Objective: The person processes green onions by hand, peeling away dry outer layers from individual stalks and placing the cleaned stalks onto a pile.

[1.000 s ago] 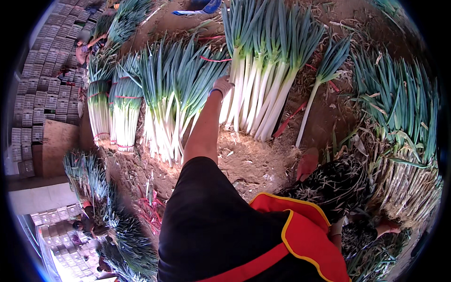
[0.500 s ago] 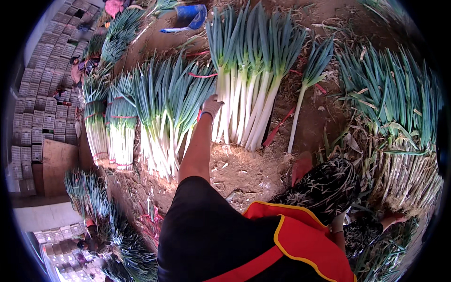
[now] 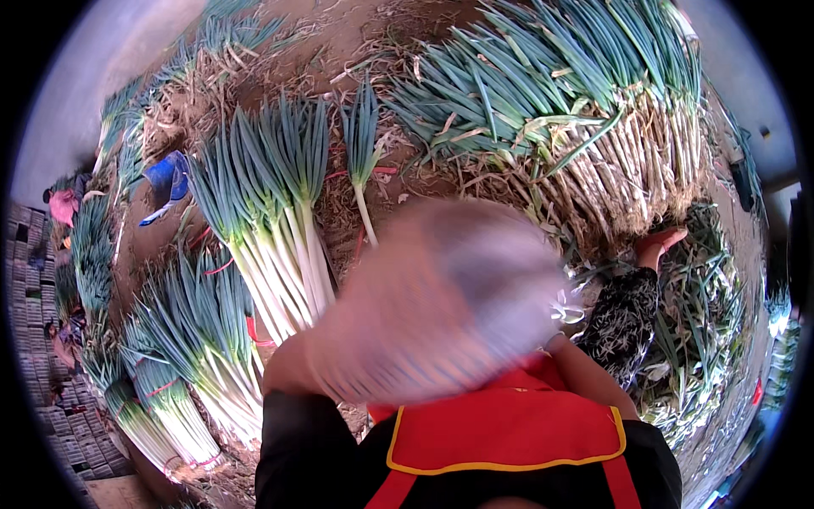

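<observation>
Close in the middle, my left hand (image 3: 441, 297) is raised in a pale glove with a ribbed cuff. Motion blurs it, so its fingers cannot be made out. Behind it, my right hand (image 3: 559, 341) is mostly hidden, its forearm coming up from the lower right. Something shiny and whitish (image 3: 566, 307) shows beside it, too unclear to name. Left of my hands lies a spread row of trimmed long green onions (image 3: 275, 254), white stalks toward me. One single green onion (image 3: 362, 153) lies apart, just beyond them.
A large heap of untrimmed green onions (image 3: 627, 161) lies at the right, roots toward me. Tied bundles (image 3: 174, 407) stand at lower left. A blue container (image 3: 167, 180) is at far left. Peeled leaves (image 3: 695, 339) cover the ground beside my patterned trouser leg (image 3: 621, 314).
My left hand has left the row of green onions and come up close toward me. The view has swung right, bringing the untrimmed heap nearer the middle.
</observation>
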`<act>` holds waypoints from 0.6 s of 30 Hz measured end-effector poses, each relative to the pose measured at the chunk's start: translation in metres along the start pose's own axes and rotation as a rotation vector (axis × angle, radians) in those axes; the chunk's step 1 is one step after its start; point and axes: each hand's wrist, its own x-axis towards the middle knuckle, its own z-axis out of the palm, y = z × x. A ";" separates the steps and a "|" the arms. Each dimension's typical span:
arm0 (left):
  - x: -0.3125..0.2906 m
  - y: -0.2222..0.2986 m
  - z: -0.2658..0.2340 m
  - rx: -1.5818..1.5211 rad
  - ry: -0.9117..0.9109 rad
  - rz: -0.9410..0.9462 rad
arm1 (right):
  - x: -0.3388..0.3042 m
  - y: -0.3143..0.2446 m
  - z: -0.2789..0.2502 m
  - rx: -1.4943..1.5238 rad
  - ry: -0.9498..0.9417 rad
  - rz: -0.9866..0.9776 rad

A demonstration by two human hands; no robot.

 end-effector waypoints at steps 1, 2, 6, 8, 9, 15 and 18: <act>0.025 0.020 0.009 -0.142 -0.164 0.043 | -0.006 0.002 -0.006 0.027 0.033 0.016; 0.039 0.037 0.020 -0.219 -0.246 0.092 | -0.006 -0.003 -0.014 0.053 0.038 0.005; 0.062 0.072 0.080 -0.452 -0.461 0.256 | 0.008 0.053 0.004 -0.004 0.055 0.050; 0.069 0.079 0.105 -0.509 -0.523 0.285 | 0.009 0.086 0.017 -0.050 0.127 -0.021; 0.071 0.083 0.114 -0.524 -0.540 0.292 | 0.010 0.091 0.015 -0.046 0.131 -0.042; 0.093 0.092 0.154 -0.532 -0.629 0.315 | 0.024 0.117 0.006 0.134 0.161 0.040; 0.106 0.080 0.162 -0.492 -0.621 0.304 | 0.040 0.124 -0.002 0.146 0.212 0.075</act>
